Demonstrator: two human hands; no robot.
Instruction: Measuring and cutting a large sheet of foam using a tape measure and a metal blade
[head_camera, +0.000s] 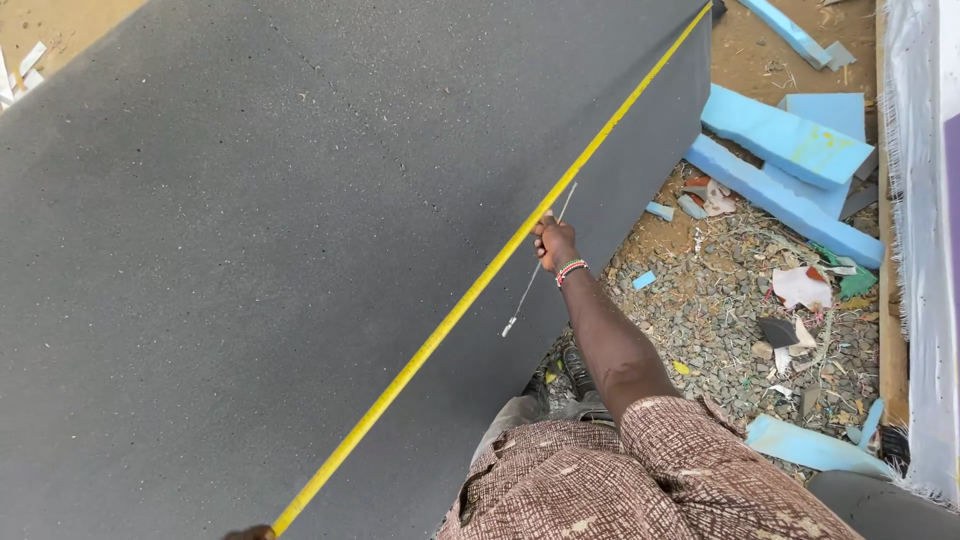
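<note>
A large dark grey foam slab (250, 230) fills most of the view. A yellow tape measure (470, 295) runs taut along the slab's right edge, from the far corner down to the bottom of the frame. My right hand (553, 241) rests at that edge beside the tape, fingers closed on a thin metal rod (530, 285) that slants down past the wrist. The wrist wears a beaded bracelet (570, 268). Only a sliver of my left hand (250, 533) shows at the bottom edge, where the tape's near end meets it.
Right of the slab is gravel ground (720, 310) strewn with scraps. Light blue foam offcuts (790, 150) lie at the upper right and another blue offcut (810, 445) at the lower right. A white woven sheet over a wooden edge (925, 250) borders the right side.
</note>
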